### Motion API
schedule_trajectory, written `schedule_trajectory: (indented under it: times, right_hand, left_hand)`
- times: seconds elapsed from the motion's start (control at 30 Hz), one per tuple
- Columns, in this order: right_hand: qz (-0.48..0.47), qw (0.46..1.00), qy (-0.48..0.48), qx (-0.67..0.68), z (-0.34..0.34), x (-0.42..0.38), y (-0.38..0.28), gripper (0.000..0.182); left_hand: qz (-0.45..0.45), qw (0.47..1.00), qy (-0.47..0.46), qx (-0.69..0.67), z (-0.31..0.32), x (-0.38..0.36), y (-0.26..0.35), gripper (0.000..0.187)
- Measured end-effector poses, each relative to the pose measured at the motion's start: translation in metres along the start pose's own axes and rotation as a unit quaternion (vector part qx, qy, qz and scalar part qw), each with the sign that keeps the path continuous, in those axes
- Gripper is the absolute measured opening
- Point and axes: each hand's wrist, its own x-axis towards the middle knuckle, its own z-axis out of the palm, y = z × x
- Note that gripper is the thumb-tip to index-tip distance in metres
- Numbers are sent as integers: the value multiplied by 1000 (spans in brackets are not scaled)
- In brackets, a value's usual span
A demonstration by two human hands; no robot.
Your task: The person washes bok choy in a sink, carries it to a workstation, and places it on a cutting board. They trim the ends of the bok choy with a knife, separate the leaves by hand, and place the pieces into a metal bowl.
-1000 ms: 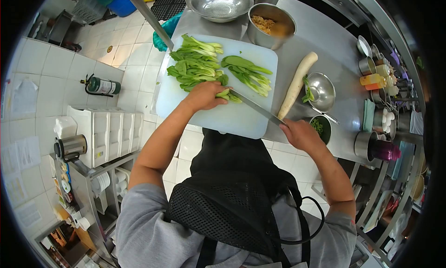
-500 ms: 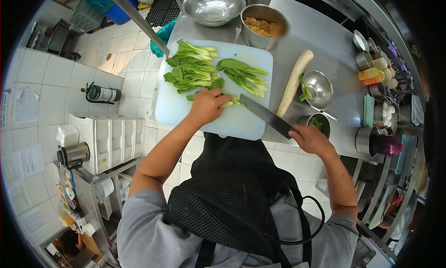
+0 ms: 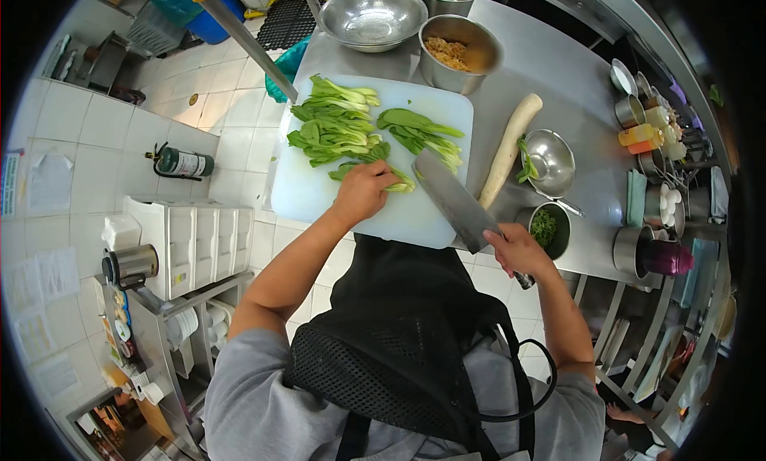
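Note:
My left hand is closed over a piece of bok choy near the front of the white cutting board. In my right hand is the handle of a cleaver. Its broad blade lies slanted over the board's right part, face partly up, with the tip just right of the held bok choy's pale end. Behind my left hand a pile of halved bok choy covers the board's left side. More leafy bok choy pieces lie to the right of that pile.
A long white radish lies right of the board, beside a steel bowl and a pot of chopped greens. At the back stand a large steel bowl and a pot with brown food. Bottles line the right edge.
The cleaver has turned from edge-on to showing its broad face, and my right hand has shifted slightly lower with its grip changed. My left hand stays on the bok choy.

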Motion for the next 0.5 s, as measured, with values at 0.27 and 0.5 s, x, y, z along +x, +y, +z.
schedule_trajectory:
  times: [0.27,0.5]
  right_hand:
    - [24,998,-21,46,14,8,12,43]
    - [21,996,12,87,20,9,32,42]
  left_hand:
    - [5,1000,-19,-22,-4,4,-2,34]
    - [-86,929,8,-359,-66,15,-2,28]
